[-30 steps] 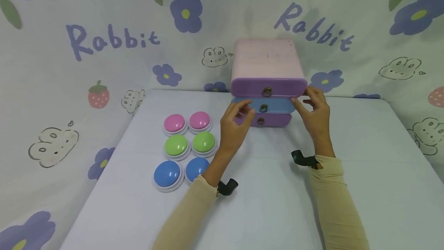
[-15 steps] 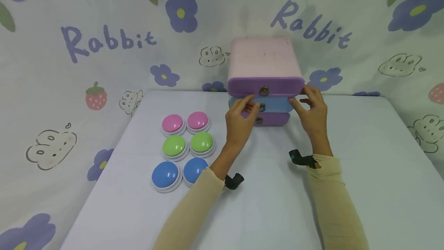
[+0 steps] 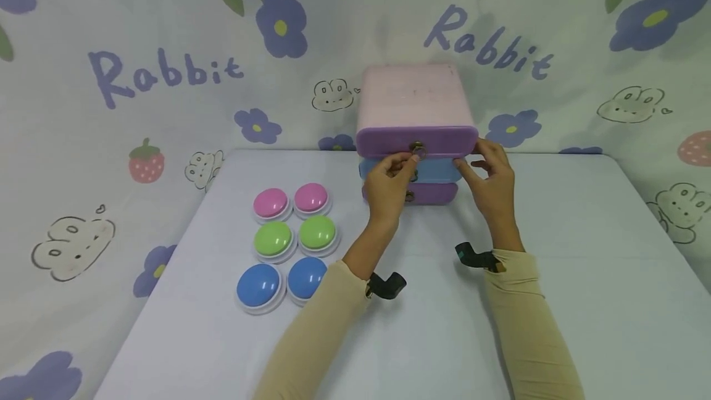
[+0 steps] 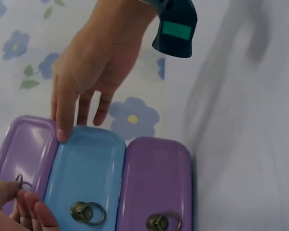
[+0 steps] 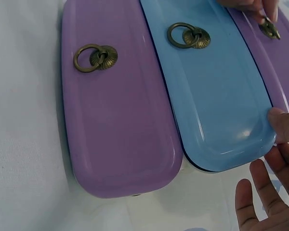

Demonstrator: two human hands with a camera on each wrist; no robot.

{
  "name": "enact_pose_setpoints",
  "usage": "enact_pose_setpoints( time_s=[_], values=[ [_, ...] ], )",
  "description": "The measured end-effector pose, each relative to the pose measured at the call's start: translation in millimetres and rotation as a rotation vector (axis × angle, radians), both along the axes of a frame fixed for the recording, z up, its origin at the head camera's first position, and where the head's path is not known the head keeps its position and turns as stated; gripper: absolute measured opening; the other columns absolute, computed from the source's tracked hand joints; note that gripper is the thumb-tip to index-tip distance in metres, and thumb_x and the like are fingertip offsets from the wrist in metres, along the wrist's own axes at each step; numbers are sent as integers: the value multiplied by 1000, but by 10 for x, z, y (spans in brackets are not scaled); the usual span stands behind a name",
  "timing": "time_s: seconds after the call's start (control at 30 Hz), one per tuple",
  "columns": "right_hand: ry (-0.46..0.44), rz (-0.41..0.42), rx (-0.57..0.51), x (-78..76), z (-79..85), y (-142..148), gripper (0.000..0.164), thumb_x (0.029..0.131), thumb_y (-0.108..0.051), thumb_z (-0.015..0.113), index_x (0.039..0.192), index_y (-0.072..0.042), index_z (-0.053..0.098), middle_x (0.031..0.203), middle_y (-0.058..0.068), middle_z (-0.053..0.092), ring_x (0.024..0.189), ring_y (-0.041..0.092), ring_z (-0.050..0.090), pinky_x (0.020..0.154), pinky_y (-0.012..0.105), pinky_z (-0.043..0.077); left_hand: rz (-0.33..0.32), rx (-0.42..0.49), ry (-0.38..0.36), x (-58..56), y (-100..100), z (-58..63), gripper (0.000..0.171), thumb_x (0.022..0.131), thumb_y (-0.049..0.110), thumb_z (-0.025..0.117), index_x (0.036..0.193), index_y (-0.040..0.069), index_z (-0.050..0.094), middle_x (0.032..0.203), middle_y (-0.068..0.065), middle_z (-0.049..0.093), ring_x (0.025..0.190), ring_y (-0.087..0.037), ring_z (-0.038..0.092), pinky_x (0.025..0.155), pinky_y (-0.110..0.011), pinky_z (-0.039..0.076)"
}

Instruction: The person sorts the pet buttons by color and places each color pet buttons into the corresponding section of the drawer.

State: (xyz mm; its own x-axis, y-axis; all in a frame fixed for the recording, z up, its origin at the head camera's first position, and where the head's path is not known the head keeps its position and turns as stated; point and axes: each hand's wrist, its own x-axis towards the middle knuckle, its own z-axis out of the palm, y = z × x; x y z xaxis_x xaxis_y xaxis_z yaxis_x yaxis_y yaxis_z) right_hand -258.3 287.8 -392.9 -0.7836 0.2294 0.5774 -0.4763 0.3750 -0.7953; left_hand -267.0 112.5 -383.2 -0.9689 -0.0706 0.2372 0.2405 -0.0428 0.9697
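Observation:
A pink cabinet (image 3: 413, 97) stands against the backdrop with a purple top drawer (image 3: 383, 142), a blue middle drawer (image 3: 441, 171) and a purple bottom drawer (image 3: 436, 195), all pushed in. Each front carries a brass ring pull. My left hand (image 3: 387, 193) pinches the top drawer's ring pull (image 4: 19, 180) between thumb and forefinger. At the cabinet's right side, my right hand (image 3: 492, 184) holds the edge, its thumb on the blue drawer's corner near the top drawer. Its other fingers (image 5: 264, 185) lie along the side, some spread apart.
Left of my left arm stand pairs of domed push buttons: pink (image 3: 270, 203), green (image 3: 273, 239) and blue (image 3: 258, 285), on white bases. The white table (image 3: 600, 264) meets a rabbit-and-flower backdrop (image 3: 183, 11) behind the cabinet.
My left hand has moved right and up from the cabinet's left side and has taken hold of the top ring pull. The right hand stays on the cabinet's edge. The head view has shifted slightly.

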Motion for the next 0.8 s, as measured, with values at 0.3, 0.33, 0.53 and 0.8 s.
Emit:
enact_pose_setpoints(
  time_s=[0.3, 0.33, 0.53, 0.8],
  values=[
    [0, -23, 35, -58, -71, 58, 49, 78, -6, 72, 125, -10, 57, 114, 4, 53, 104, 11, 50, 86, 39, 43, -12, 17, -16, -26, -9, -60, 27, 82, 34, 69, 96, 11, 69, 87, -2, 65, 79, -15, 61, 72, -31, 51],
    [0, -22, 38, -39, -43, 40, 49, 78, -4, 72, 125, -8, 57, 114, 6, 53, 104, 11, 50, 86, 40, 43, -8, 10, -10, -23, -20, -58, 27, 81, 34, 69, 95, 11, 69, 86, -2, 66, 79, -15, 62, 71, -29, 51],
    [8, -29, 46, -107, -134, 76, 50, 77, -8, 73, 124, -13, 58, 114, 2, 53, 104, 10, 49, 86, 35, 44, -14, 18, -1, 5, -67, -65, 29, 81, 34, 70, 95, 9, 69, 86, -3, 65, 78, -15, 60, 71, -28, 50],
    [12, -45, 48, -208, -295, 158, 51, 77, -16, 75, 124, -25, 58, 115, -5, 53, 106, 9, 49, 85, 30, 44, -25, 32, -2, 41, -89, -50, 28, 81, 33, 69, 95, 8, 69, 85, -4, 64, 77, -14, 59, 70, -28, 49]
  ],
)
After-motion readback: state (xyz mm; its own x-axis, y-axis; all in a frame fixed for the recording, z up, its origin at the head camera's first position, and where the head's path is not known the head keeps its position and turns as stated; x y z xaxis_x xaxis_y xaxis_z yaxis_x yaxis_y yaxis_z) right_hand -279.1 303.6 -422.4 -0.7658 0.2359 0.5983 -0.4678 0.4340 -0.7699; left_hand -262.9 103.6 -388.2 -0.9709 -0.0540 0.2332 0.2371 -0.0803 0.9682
